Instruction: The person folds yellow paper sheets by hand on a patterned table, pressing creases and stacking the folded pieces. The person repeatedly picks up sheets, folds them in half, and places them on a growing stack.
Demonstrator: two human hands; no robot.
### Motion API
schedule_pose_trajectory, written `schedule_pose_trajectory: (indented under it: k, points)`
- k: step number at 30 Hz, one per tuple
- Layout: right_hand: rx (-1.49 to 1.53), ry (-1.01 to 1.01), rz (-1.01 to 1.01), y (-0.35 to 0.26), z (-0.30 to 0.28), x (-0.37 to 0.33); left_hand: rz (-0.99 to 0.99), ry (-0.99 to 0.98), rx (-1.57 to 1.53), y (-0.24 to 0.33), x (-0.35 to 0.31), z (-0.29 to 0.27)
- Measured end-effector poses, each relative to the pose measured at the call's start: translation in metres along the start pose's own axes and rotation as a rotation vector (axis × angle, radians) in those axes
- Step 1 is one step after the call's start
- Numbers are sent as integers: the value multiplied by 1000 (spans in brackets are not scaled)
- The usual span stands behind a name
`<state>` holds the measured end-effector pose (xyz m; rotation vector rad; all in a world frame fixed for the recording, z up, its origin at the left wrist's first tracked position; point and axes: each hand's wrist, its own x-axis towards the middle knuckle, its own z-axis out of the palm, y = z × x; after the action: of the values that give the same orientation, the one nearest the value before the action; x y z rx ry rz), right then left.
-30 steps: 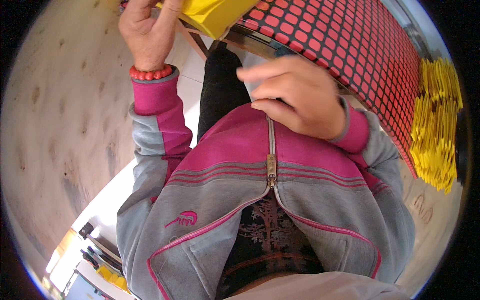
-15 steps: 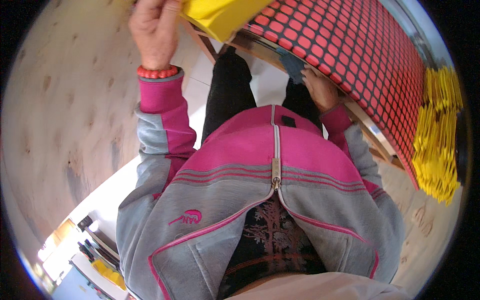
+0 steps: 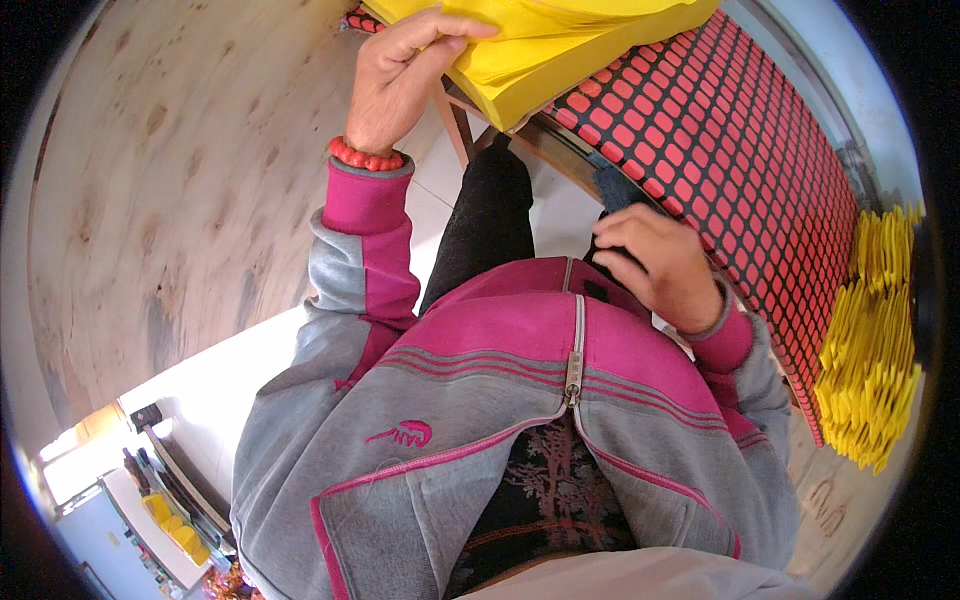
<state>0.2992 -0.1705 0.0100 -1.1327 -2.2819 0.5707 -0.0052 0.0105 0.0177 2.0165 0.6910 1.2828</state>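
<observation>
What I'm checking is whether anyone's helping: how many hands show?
2: the left hand is on the yellow pile, the right hand beside the red-and-black tablecloth. Others could be out of frame.

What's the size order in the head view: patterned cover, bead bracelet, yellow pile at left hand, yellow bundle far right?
1. Patterned cover
2. Yellow pile and yellow bundle: too close to rank; pile is cropped
3. Bead bracelet

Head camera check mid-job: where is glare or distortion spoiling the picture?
Head view: floor at lower left is blown out to white; the red-and-black cloth's far edge bows near the rim; the corners are black; the left hand reads clearly.
</observation>
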Motion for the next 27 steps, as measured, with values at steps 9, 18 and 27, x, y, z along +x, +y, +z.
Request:
schedule_pose_trajectory:
  k: [9,18,27]
  points:
    - [-242,340,-428,-16,-28,141,-74,-72,-4,2,3,-6]
    - [-302,323,-385,-8,-18,156,-107,-81,-96,0,1,-9]
    - [-252,308,-391,-8,-21,160,77,-148,-58,-2,3,-13]
